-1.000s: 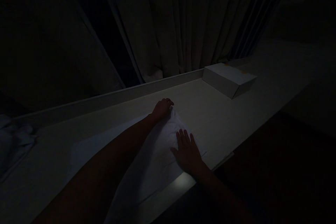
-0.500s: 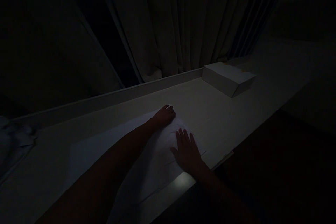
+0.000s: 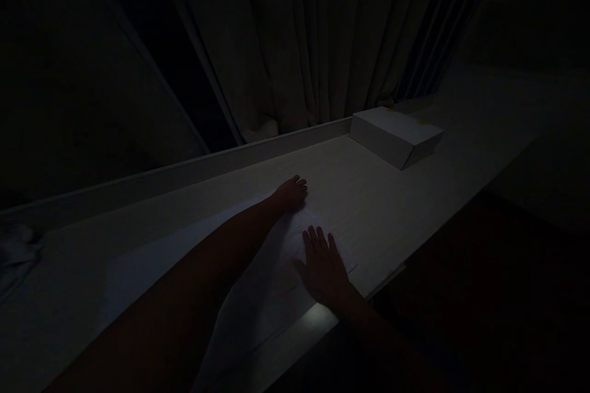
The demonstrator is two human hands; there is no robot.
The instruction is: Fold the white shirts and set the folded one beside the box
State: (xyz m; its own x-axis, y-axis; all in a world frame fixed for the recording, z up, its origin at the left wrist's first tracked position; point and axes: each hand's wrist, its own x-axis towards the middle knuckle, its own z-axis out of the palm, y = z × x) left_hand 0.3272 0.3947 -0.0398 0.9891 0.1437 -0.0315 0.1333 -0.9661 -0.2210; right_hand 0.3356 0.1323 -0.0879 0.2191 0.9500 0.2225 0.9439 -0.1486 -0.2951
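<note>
White cloth [image 3: 271,285] lies lower centre in the head view, seemingly mostly flat on the tabletop [image 3: 369,196] — a few creases left. The right hand [image 3: 325,267] rests open on it; the left hand [image 3: 292,193] (cannot tell if gripping) curls at its far corner. Box [image 3: 387,135], upper right, and crumpled fabric [image 3: 16,252], far left, lie apart.

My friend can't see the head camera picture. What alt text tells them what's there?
In dim light, a right hand rests spread on a white cloth on a long table, while the left hand is at the cloth's far end. A pale box sits beyond, near curtains.
</note>
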